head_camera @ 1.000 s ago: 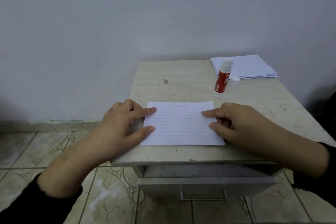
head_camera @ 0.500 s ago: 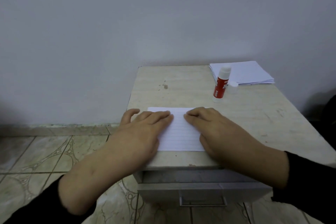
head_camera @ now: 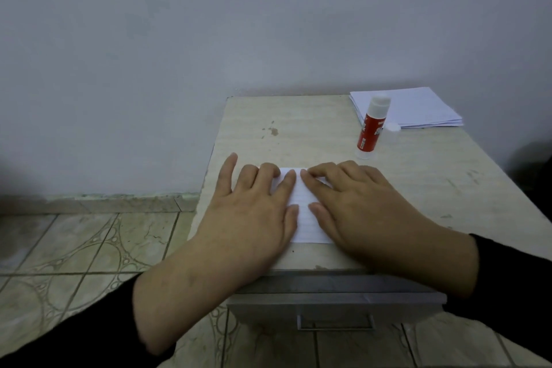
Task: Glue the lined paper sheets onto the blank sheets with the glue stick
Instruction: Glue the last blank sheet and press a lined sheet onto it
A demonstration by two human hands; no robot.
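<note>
A lined paper sheet [head_camera: 305, 218] lies flat near the front edge of the small table [head_camera: 313, 134]. My left hand [head_camera: 254, 209] presses its left half with flat fingers. My right hand [head_camera: 358, 206] lies flat on its right half, fingertips nearly meeting the left hand's. Only a narrow strip of the sheet shows between them. A red and white glue stick [head_camera: 372, 128] stands upright behind my right hand with its top uncovered; its small white cap [head_camera: 392, 127] sits beside it. A stack of paper sheets [head_camera: 418, 109] lies at the back right corner.
The table stands against a plain wall. A drawer with a metal handle [head_camera: 336, 323] sits below the front edge. Tiled floor [head_camera: 89, 248] lies to the left. A dark shape [head_camera: 534, 167] is at the far right.
Both hands slid inward over the lined sheet from its outer edges until their fingertips almost meet at the middle. The glue stick and stack stayed put.
</note>
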